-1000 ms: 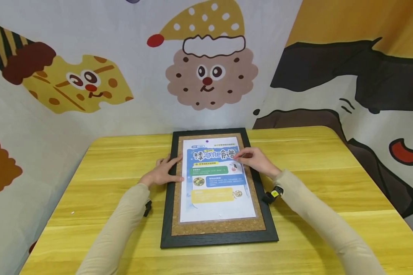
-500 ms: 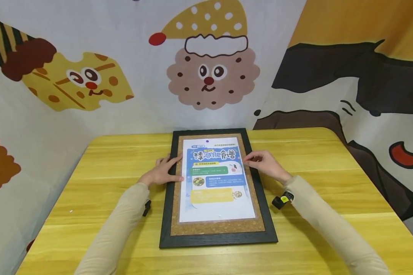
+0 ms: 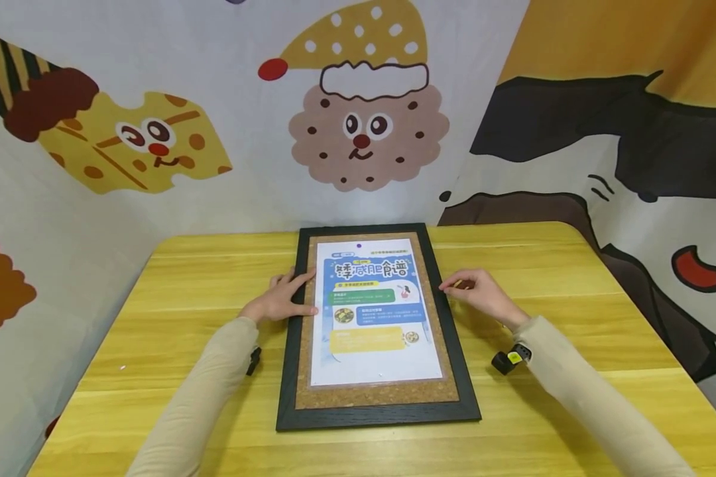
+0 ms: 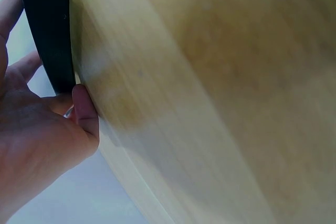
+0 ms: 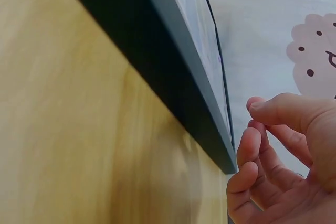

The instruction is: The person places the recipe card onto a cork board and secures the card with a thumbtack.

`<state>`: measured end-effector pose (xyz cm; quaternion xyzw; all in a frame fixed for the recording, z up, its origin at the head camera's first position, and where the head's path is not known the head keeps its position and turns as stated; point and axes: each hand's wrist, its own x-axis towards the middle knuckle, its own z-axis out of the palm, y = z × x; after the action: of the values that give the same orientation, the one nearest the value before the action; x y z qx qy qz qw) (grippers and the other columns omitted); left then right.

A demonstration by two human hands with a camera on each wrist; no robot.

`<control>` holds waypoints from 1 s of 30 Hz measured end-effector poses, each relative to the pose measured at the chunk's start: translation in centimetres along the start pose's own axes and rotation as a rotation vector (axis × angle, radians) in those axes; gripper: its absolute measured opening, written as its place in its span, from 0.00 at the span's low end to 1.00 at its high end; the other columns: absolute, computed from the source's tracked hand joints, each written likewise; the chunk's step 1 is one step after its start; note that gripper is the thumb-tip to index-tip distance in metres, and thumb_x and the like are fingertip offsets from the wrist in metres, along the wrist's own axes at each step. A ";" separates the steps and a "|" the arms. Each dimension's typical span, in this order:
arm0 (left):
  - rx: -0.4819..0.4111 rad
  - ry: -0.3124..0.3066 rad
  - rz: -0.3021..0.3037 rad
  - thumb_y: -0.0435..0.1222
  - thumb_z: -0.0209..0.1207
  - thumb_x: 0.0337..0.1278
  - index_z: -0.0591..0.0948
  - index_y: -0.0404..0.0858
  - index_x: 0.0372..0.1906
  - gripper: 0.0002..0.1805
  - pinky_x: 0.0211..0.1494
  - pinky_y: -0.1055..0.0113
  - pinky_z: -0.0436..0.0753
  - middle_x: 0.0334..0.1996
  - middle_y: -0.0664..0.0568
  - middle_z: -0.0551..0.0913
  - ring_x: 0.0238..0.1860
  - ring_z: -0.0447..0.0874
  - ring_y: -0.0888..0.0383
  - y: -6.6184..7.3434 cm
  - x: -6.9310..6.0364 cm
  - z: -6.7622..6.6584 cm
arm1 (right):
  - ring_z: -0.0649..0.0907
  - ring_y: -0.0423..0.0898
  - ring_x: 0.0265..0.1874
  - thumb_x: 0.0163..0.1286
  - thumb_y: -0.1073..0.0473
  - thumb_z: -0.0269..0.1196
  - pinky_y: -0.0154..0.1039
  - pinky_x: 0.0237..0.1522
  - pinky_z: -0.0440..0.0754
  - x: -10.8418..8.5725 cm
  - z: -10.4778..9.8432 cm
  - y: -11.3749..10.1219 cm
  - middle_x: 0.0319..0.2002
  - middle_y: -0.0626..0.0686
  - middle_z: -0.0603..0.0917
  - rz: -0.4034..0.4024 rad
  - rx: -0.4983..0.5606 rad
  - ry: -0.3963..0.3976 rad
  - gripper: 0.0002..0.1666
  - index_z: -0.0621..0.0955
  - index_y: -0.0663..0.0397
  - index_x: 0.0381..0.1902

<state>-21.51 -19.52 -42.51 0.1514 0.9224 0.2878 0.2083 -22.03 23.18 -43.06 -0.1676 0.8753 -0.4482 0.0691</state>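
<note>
A black-framed corkboard (image 3: 372, 399) lies on the table with a printed poster sheet (image 3: 370, 368) on it. A small purple pin (image 3: 359, 246) sits at the sheet's top edge, and a tiny clear dot (image 3: 380, 375) shows near its bottom. My left hand (image 3: 279, 299) rests across the left side of the frame, thumb and index finger reaching the sheet's edge, other fingers beside the frame. My right hand (image 3: 480, 295) hovers by the frame's right side. In the right wrist view its thumb and index fingertips (image 5: 255, 105) meet; I see nothing between them.
The yellow wood-grain table (image 3: 185, 278) extends around the board. A tiny white bit (image 3: 122, 367) lies on its left part. Behind the table hangs a cloth (image 3: 250, 192) printed with cartoon biscuit and cheese figures.
My right hand has moved off the poster to the right, past the frame's edge, with fingers still drawn together. My left hand and the board stay in place.
</note>
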 end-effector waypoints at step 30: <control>0.013 -0.005 0.001 0.53 0.64 0.57 0.48 0.43 0.78 0.51 0.61 0.28 0.52 0.73 0.29 0.35 0.70 0.35 0.28 -0.1 0.1 0.0 | 0.80 0.52 0.23 0.66 0.70 0.62 0.39 0.21 0.77 -5.1 -3.8 1.9 0.38 0.65 0.84 0.017 -0.040 0.113 0.09 0.84 0.68 0.42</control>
<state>-21.65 -19.56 -42.64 0.1541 0.9236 0.2817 0.2095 -18.75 28.94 -42.52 -0.1357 0.8880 -0.4390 0.0201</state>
